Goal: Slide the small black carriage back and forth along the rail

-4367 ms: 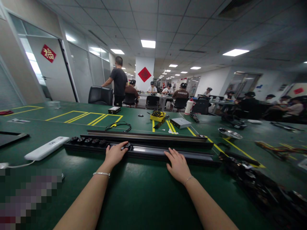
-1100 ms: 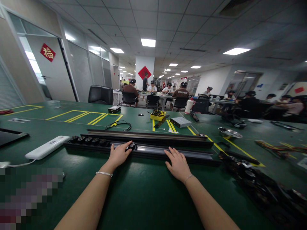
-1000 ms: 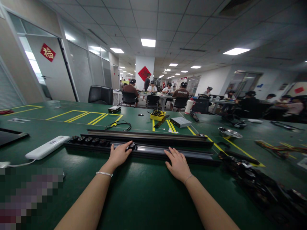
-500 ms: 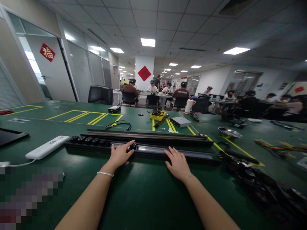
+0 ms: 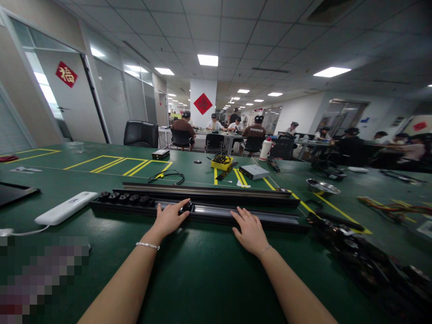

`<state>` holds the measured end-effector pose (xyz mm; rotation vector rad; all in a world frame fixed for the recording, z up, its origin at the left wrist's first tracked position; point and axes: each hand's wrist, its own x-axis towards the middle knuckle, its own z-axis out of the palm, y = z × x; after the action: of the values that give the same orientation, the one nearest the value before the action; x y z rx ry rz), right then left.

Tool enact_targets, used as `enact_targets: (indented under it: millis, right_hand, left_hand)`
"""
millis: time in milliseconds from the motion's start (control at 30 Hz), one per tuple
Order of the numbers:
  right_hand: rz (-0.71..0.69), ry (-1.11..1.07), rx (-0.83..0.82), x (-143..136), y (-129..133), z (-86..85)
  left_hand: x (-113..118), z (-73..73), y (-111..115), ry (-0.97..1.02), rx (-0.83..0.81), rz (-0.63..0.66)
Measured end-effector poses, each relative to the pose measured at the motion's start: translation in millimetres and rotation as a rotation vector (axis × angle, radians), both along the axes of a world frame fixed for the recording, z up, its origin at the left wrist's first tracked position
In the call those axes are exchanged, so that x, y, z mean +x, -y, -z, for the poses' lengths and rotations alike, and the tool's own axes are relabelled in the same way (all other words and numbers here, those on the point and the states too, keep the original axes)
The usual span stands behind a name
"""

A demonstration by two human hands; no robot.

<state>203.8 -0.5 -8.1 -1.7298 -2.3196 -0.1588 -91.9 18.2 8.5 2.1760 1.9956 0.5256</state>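
Note:
A long black rail (image 5: 216, 218) with a shiny channel lies crosswise in front of me. Several round black pieces (image 5: 123, 198) sit in a row at its left end. My left hand (image 5: 170, 218) is over the rail's middle, thumb and index finger on either side of a small black block (image 5: 188, 206) in the channel. The hand partly hides that block. Farther right, my right hand (image 5: 249, 229) rests its spread fingers on the rail's near edge, palm down, holding nothing. A second long black rail (image 5: 209, 191) lies just behind, parallel to the first.
A white power strip (image 5: 66, 208) lies left of the rails. Black fan-like parts (image 5: 357, 247) and a metal bowl (image 5: 323, 186) are to the right. Behind stand a yellow box (image 5: 222, 164) with cables, a grey box (image 5: 254, 172) and a white bottle (image 5: 266, 149). Several people sit farther off.
Both hands and the rails stay in the same place. In the background, a standing person has shifted to the right.

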Motion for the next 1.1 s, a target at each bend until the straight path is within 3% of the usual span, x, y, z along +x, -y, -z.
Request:
enact_targets:
  millis: [1100]
  right_hand:
    - [0.000,-0.003,-0.001,0.2,-0.1,-0.5]
  left_hand:
    - [3.2,-2.4,3.5,-0.037,-0.018,0.024]
